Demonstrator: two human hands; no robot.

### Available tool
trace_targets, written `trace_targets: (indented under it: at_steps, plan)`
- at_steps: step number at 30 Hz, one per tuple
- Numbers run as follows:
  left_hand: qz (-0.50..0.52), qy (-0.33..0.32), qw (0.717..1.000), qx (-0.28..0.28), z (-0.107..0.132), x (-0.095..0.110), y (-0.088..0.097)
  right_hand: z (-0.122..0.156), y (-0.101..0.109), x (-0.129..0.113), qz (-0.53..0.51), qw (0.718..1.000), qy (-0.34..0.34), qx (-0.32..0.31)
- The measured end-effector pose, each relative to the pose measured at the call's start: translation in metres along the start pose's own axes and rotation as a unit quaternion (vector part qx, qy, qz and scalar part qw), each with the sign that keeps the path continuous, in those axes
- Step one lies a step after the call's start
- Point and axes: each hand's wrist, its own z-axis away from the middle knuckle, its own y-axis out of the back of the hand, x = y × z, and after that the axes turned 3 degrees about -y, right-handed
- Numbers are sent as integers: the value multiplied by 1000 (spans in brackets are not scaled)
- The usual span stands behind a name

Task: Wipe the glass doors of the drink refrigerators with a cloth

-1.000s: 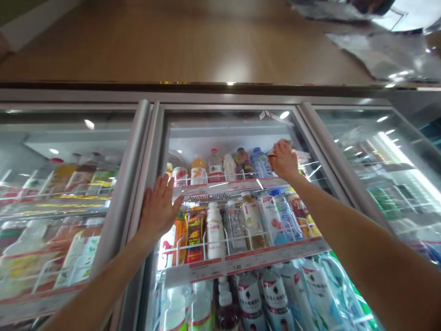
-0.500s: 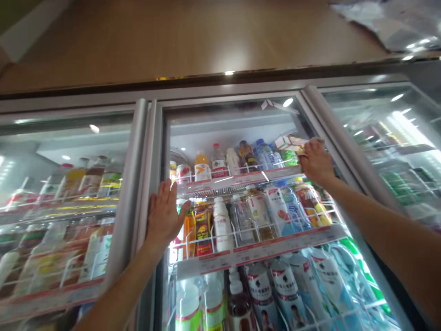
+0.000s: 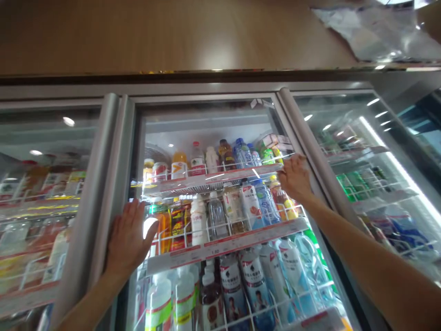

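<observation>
I face a drinks fridge from below. My left hand [image 3: 128, 239] lies flat and open, fingers up, on the grey door frame [image 3: 103, 174] at the left side of the middle bay. My right hand [image 3: 294, 177] reaches to the right end of the top shelf [image 3: 213, 178], fingers curled at its front rail; what they hold, if anything, is hidden. Small cartons [image 3: 274, 140] and a green bottle [image 3: 266, 155] sit just above that hand. Bottles and cans [image 3: 198, 161] line the top shelf.
The second shelf [image 3: 223, 243] holds bottles behind white wire dividers, with water bottles [image 3: 253, 289] below it. Glass doors close the left bay [image 3: 41, 193] and the right bay [image 3: 361, 161]. Above is a brown panel with crumpled silver sheeting [image 3: 372, 32].
My right hand has come down and left from the cartons at the top shelf's right end to the shelf's front rail. My left hand has slid lower down the door frame.
</observation>
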Motion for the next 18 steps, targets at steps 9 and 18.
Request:
trace_targets:
  at_steps: [9,18]
  plan:
    - [24,0,1000,16,-2,-1,1,39,-19,-49,-37,967,249,-34]
    - [11,38,999,-4,11,6,5,101,-28,-132,-112,934,336,-43]
